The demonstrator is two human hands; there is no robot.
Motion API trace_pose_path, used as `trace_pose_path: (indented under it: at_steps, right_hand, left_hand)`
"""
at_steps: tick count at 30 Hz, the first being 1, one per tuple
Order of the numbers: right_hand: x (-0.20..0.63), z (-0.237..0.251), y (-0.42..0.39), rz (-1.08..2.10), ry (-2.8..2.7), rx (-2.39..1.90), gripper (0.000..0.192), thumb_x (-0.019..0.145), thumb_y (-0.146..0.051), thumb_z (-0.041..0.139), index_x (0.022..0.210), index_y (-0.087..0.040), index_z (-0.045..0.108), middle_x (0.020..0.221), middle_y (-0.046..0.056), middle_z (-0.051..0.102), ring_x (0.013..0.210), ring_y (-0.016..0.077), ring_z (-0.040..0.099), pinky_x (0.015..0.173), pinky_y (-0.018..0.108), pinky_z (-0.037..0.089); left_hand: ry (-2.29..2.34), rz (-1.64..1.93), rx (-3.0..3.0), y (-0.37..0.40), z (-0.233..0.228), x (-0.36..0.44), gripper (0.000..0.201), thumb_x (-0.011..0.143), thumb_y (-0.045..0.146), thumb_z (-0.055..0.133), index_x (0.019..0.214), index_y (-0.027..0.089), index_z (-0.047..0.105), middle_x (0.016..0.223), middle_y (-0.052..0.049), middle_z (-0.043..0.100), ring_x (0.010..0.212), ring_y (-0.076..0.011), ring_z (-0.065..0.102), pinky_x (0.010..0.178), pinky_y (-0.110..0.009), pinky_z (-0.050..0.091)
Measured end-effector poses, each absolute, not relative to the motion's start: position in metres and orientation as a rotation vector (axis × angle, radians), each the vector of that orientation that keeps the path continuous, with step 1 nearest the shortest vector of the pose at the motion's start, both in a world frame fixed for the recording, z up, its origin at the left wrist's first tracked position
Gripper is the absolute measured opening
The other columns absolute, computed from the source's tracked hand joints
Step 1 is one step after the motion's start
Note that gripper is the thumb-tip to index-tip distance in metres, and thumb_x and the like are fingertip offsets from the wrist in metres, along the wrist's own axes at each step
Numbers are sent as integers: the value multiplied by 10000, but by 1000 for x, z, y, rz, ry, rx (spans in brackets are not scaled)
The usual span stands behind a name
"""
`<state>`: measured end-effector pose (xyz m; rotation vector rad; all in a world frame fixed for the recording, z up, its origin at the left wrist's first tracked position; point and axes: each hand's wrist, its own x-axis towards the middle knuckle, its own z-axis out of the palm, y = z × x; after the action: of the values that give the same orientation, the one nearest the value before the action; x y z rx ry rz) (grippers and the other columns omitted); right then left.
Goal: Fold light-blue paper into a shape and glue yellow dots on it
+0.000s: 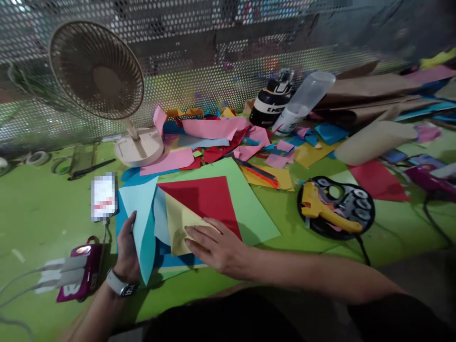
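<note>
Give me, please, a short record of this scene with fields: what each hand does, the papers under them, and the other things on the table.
left hand: holds the edge of a light blue paper, watch on the wrist
right hand: lies flat, fingers pressing a yellow paper
under the papers: red sheet on a light green sheet
left of the papers: phone, fan
right of the papers: yellow glue gun on a black tray
behind: coloured paper scraps, bottle
table: green
</note>
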<state>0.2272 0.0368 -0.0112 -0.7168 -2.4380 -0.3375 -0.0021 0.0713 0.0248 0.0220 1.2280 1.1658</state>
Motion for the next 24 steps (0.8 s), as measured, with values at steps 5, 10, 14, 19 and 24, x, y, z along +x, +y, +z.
trace_pose_path:
  at_steps: [5,10,14,19,24]
  right_hand:
    - [238,-15,41,-193,-2460,-779,292,911,-132,498,1176,-136,622,1264,135,627,1105,245,577,955,434,474]
    - [264,-23,76,256,-2154,-1279,521,897,-286,550,1399,-180,457,1442,145,461,1327,295,425,1062,514,400]
    - [288,-36,116,699,-1772,-1532,567,810,-331,638,1340,-179,508,1432,161,447,1300,312,457,982,480,478]
    - [286,-37,135,1007,-1617,-1567,672,760,-311,694,1368,-165,449,1265,158,595,972,237,645,798,382,538]
    - [278,-28,133,926,-1839,-1561,446,816,-287,645,1232,-164,540,1047,89,684,950,238,635,833,382,496]
  left_hand:
    - [1222,1202,15,73,18,-8,251,924,284,492,746,165,623,490,-1,636,351,-128,565,359,-198,484]
    - [1183,1267,24,77,5,-13,187,894,255,540,746,168,614,552,-9,650,464,-129,622,541,-224,579]
    - [1153,1321,55,80,0,-14,137,893,213,546,786,169,619,569,5,639,538,-138,651,671,-276,607]
    - [1152,1286,70,79,-3,-16,140,902,209,540,790,173,616,571,0,639,546,-146,661,619,-263,599]
    - [1196,1227,66,77,-2,-17,114,902,252,569,856,164,625,588,-15,650,588,-164,690,517,-213,569]
